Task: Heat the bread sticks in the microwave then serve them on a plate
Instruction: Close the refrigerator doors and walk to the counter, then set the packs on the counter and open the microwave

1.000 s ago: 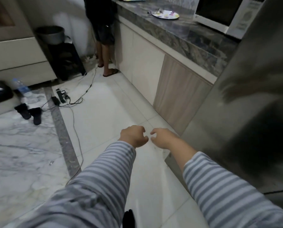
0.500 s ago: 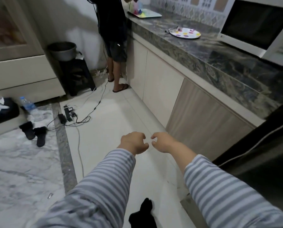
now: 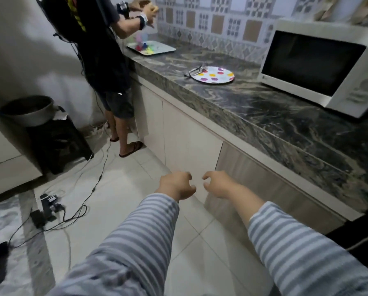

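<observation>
A white microwave [image 3: 319,65] with its dark door closed stands on the marbled countertop [image 3: 264,116] at the right. To its left lies a round plate [image 3: 213,75] with coloured dots, and metal tongs [image 3: 195,70] rest on its left rim. No bread sticks are visible. My left hand [image 3: 176,184] and my right hand [image 3: 218,183] hang side by side in front of the lower cabinets, fingers loosely curled, holding nothing. Both are well below and short of the counter.
Another person [image 3: 106,60] stands at the far end of the counter beside a tray [image 3: 152,48] of coloured items. Cables and a power strip [image 3: 48,207] lie on the floor at left. A pot [image 3: 29,110] sits on a black stand. A dark appliance edge is at the right.
The view has swung up and right, away from the fridge door, bringing the counter, plate and microwave into fuller sight. My hands stay together, with the fingers slightly more spread.
</observation>
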